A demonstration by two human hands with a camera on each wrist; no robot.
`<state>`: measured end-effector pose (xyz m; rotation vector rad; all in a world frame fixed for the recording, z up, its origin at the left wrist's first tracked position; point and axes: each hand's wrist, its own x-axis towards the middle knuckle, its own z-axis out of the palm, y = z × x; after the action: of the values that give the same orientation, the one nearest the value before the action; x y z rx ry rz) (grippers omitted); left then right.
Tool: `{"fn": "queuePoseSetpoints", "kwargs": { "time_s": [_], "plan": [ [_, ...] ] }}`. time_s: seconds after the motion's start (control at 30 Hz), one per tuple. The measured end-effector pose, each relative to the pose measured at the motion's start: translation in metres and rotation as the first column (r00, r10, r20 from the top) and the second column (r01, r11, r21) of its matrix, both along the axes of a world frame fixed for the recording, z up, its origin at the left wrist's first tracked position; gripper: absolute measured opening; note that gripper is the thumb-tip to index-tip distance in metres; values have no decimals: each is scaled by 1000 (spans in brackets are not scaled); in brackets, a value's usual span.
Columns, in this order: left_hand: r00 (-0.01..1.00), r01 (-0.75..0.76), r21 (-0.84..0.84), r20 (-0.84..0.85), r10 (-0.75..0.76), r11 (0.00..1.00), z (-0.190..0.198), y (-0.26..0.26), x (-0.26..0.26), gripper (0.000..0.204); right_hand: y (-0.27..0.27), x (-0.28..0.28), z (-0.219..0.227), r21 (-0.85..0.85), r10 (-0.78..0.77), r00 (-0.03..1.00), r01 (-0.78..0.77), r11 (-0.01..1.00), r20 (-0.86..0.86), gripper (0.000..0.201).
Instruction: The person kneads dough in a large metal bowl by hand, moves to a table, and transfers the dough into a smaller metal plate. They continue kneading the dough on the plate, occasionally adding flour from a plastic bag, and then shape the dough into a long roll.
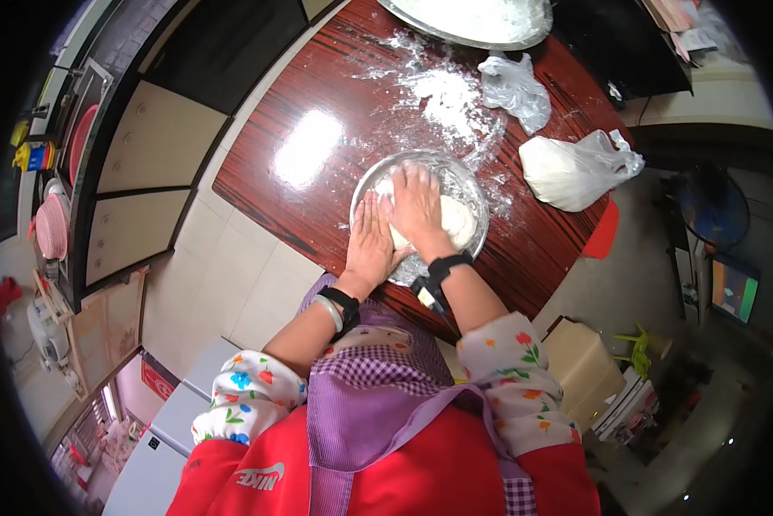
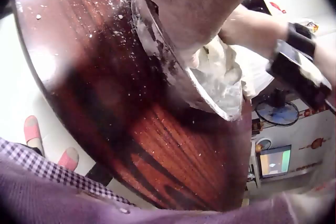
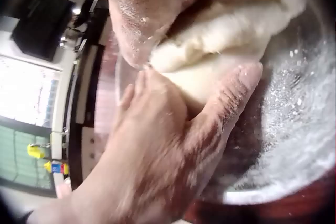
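A metal bowl (image 1: 482,196) dusted with flour stands near the table's front edge, with a pale lump of dough (image 1: 460,225) inside. My left hand (image 1: 371,245) lies along the bowl's left side, its fingers extended and pressing on the dough. In the right wrist view, that left hand (image 3: 152,134) has its thumb spread along the smooth face of the dough (image 3: 226,37). My right hand (image 1: 417,206) presses down on the dough from above, with fingers stretched forward. Folds show in the dough (image 2: 215,64) beneath the hands in the left wrist view.
Loose flour (image 1: 451,99) is scattered over the dark red table (image 1: 266,172). A crumpled plastic bag (image 1: 515,90) and a filled white bag (image 1: 567,175) lie to the right. Farther back stands a large floury basin (image 1: 481,39). Cabinets (image 1: 158,138) line the left.
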<state>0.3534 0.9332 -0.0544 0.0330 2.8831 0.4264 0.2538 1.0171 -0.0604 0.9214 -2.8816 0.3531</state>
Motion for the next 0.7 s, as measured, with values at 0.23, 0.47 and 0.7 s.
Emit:
{"fn": "queuePoseSetpoints", "kwargs": {
  "time_s": [0.23, 0.47, 0.7],
  "plan": [
    [1000, 20, -143, -14, -22, 990, -14, 6, 1, 67, 45, 83, 58, -164, 95, 962, -54, 985, 255, 20],
    [972, 191, -179, 173, -161, 965, 12, -1, -9, 98, 15, 12, -8, -27, 2, 995, 0, 1000, 103, 13],
    [995, -24, -55, 100, 29, 998, 4, 11, -8, 100, -2, -24, -9, -17, 34, 997, -33, 999, 76, 15]
  ]
}}
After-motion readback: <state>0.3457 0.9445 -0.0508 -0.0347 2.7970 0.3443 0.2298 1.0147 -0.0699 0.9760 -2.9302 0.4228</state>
